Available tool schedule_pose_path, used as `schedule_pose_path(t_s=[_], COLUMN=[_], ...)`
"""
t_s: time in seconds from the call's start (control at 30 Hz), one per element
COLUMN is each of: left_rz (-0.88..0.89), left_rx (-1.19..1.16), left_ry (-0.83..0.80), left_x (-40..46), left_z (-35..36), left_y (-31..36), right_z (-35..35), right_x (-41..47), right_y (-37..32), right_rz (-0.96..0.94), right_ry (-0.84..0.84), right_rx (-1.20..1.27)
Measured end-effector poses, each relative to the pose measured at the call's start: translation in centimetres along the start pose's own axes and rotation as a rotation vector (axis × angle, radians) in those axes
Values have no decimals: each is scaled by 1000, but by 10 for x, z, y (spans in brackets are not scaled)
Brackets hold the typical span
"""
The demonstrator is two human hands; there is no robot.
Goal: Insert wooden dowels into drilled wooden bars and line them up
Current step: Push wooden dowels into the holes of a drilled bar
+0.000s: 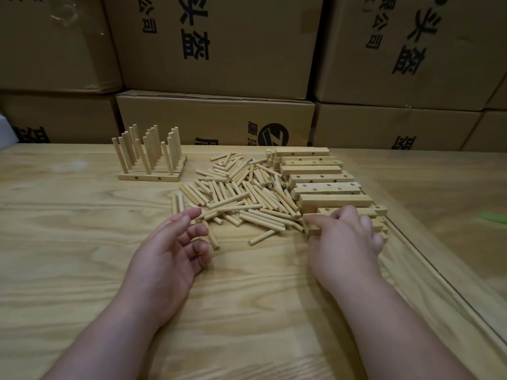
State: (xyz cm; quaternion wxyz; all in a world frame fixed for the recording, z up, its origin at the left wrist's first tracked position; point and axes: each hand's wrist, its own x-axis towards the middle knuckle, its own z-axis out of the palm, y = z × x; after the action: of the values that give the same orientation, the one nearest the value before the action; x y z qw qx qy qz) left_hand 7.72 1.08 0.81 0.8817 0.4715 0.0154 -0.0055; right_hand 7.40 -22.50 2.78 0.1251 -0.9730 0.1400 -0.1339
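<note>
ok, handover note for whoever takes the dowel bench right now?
Left hand: open, palm up, hovering at the near edge of the loose dowels, holding nothing.
Right hand: fingers curled onto the nearest bar of the drilled bars, stacked on the right.
Done: finished bars with upright dowels, lined up far left on the table.
Left: the stacked bars still need dowels, then lining up with the finished ones.

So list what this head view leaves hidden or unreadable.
- Nearest drilled bar: the right hand covers most of it, so its grip is unclear.
- Rear rows of the finished bars: screened by upright dowels.
- Carton print: cropped by the top edge.
- Dowel pile: overlapping, uncountable.
</note>
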Motion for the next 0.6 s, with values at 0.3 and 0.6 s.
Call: schedule_pose_path(t_s=[0.3,0.6], left_rz=[-10,-28], left_rx=[-2,-31], left_ry=[10,34], left_x=[-1,0], left_z=[-1,2], left_y=[0,0], right_z=[10,7], right_x=[1,5], right_y=[3,0], right_rz=[-45,33], right_ry=[44,147], right_rx=[30,66])
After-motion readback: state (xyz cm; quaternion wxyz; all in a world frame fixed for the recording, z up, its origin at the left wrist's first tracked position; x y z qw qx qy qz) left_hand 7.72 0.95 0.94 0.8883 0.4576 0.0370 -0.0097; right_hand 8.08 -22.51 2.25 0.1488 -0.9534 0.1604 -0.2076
